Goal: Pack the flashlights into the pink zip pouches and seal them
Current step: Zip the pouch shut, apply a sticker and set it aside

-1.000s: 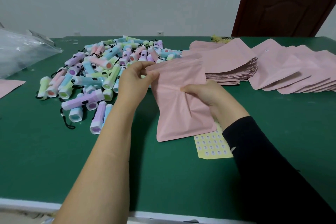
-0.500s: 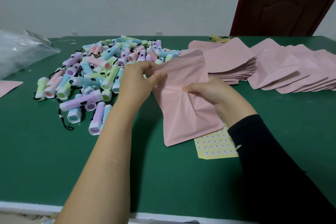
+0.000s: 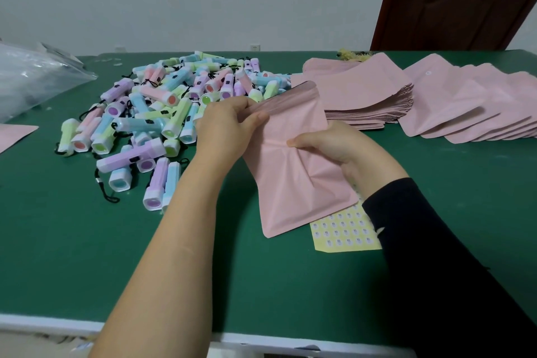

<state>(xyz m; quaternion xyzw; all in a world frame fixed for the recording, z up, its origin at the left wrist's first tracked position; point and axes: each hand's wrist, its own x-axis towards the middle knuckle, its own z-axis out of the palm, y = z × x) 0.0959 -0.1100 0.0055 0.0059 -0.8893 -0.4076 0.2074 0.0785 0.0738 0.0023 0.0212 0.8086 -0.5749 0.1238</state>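
a clear plastic bag (image 3: 35,78) slumps at the far left of the green table (image 3: 87,241), with 1 flat pink pouch (image 3: 14,136) poking in at the edge below it. next comes the heap of pastel flashlights (image 3: 174,101), dozens loose and unpacked, lying every which way with black wrist cords tangled among them. in the middle, the person's 2 hands work 1 pink zip pouch (image 3: 293,177). the left hand (image 3: 229,128) pinches the lip of its mouth, which looks parted. the right hand (image 3: 328,145) is clamped round the right edge near the middle, creasing it. the pouch is lifted off the table, its long axis running away from the person. its mouth points to the far wall and its bottom edge hangs nearest, over a yellow sticker sheet (image 3: 343,232). whether a flashlight sits inside cannot be told. to the right a tall stack of flat pouches (image 3: 363,96) waits, then a fanned row of pouches (image 3: 470,107) that look fuller, probably finished. judging by the heap, most of the job remains, and this pouch is not yet sealed.
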